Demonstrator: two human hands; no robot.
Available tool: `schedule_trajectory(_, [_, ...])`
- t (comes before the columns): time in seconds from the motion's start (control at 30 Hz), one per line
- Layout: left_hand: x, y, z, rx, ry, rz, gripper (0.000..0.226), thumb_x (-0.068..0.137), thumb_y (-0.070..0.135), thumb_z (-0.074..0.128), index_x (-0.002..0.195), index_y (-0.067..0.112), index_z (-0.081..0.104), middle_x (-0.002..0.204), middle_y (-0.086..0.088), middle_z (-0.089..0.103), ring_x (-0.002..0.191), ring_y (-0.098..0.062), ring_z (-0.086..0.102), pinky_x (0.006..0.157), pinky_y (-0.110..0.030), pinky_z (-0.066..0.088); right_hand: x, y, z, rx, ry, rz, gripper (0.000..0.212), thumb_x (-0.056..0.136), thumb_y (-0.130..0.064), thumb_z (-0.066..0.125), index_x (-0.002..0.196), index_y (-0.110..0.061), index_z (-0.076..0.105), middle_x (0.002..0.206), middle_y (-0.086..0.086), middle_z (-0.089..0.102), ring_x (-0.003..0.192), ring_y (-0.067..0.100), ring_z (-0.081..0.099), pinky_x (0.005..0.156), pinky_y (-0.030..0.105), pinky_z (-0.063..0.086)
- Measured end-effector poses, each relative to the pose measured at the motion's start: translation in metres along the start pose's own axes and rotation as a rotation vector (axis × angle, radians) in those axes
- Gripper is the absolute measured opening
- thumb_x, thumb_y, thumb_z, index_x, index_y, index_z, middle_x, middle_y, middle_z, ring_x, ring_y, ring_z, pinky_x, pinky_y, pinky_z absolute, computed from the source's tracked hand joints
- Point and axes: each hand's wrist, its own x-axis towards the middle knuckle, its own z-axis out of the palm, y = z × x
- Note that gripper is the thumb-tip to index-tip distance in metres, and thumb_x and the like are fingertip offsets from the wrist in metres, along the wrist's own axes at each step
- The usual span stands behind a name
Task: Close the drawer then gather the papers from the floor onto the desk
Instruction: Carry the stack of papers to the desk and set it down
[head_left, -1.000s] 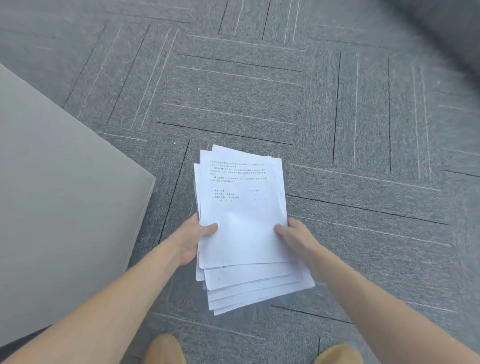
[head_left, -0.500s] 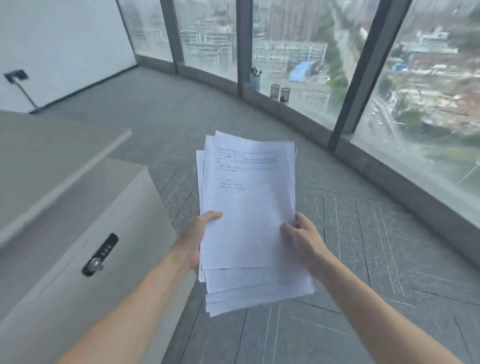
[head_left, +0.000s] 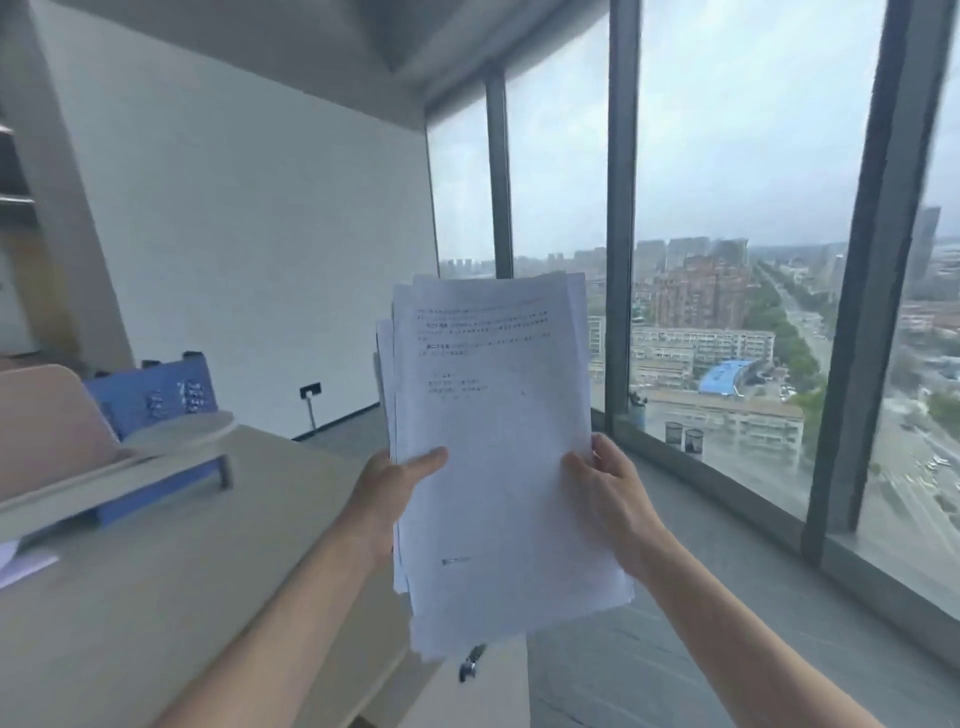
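Note:
A stack of white printed papers (head_left: 498, 447) is held upright in front of me, above the floor and to the right of the desk. My left hand (head_left: 389, 488) grips its left edge with the thumb on the top sheet. My right hand (head_left: 613, 493) grips its right edge. The beige desk (head_left: 171, 561) spreads out at the lower left. Below the papers the drawer unit (head_left: 498, 680) with a dark lock shows, its front flush with the cabinet.
A blue file rack (head_left: 156, 395) and a beige tray stand on the desk at the left. A loose white sheet (head_left: 21, 564) lies at the desk's left edge. Tall windows (head_left: 727, 260) run along the right, with two mesh pen cups (head_left: 683, 439) on the sill.
The view has swung up from the carpet to the room. Both hands have lifted the paper stack from floor level to chest height beside the desk.

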Motion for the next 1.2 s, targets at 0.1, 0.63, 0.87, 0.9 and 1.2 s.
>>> schedule_trajectory(0.1, [-0.043, 0.052, -0.057, 0.032, 0.102, 0.106, 0.015, 0.084, 0.017, 0.074, 0.098, 0.014, 0.075, 0.097, -0.009, 0.079, 0.086, -0.027, 0.075, 0.078, -0.039, 0.059, -0.021, -0.044, 0.061, 0.033, -0.116, -0.065, 0.003, 0.085, -0.010, 0.051, 0.085, -0.007, 0.052, 0.075, 0.007, 0.055, 0.067, 0.022, 0.054, 0.063, 0.038, 0.045])
schedule_trajectory(0.63, [-0.275, 0.186, -0.294, 0.199, 0.706, 0.405, 0.016, 0.081, 0.033, 0.076, 0.094, 0.026, 0.072, 0.099, 0.004, 0.077, 0.094, -0.022, 0.073, 0.091, -0.045, 0.056, -0.144, -0.177, 0.357, 0.073, -0.556, -0.284, 0.028, 0.079, -0.022, 0.046, 0.104, -0.007, 0.048, 0.089, 0.005, 0.051, 0.078, 0.019, 0.046, 0.070, 0.036, 0.034])
schedule_trajectory(0.87, [-0.316, 0.158, -0.345, 0.182, 0.850, 0.414, 0.005, 0.089, 0.024, 0.069, 0.090, 0.029, 0.070, 0.092, 0.008, 0.076, 0.088, -0.016, 0.072, 0.081, -0.035, 0.057, -0.180, -0.152, 0.436, 0.129, -0.674, -0.253, 0.022, 0.089, -0.027, 0.051, 0.098, -0.007, 0.046, 0.092, 0.008, 0.055, 0.076, 0.022, 0.047, 0.067, 0.033, 0.037])
schedule_trajectory(0.9, [-0.319, 0.151, -0.354, 0.171, 0.870, 0.403, 0.003, 0.089, 0.025, 0.069, 0.090, 0.028, 0.071, 0.095, 0.005, 0.076, 0.088, -0.017, 0.073, 0.080, -0.035, 0.058, -0.181, -0.143, 0.446, 0.134, -0.690, -0.257, 0.026, 0.085, -0.029, 0.051, 0.098, -0.007, 0.045, 0.092, 0.006, 0.054, 0.077, 0.021, 0.046, 0.068, 0.034, 0.037])
schedule_trajectory(1.2, [-0.325, 0.074, -0.422, 0.154, 0.987, 0.290, 0.009, 0.089, 0.027, 0.068, 0.097, 0.026, 0.071, 0.097, 0.007, 0.076, 0.087, -0.010, 0.072, 0.072, -0.027, 0.056, -0.195, -0.050, 0.520, 0.153, -0.809, -0.177, 0.019, 0.087, -0.023, 0.051, 0.103, -0.013, 0.051, 0.092, 0.009, 0.058, 0.084, 0.017, 0.051, 0.074, 0.037, 0.041])
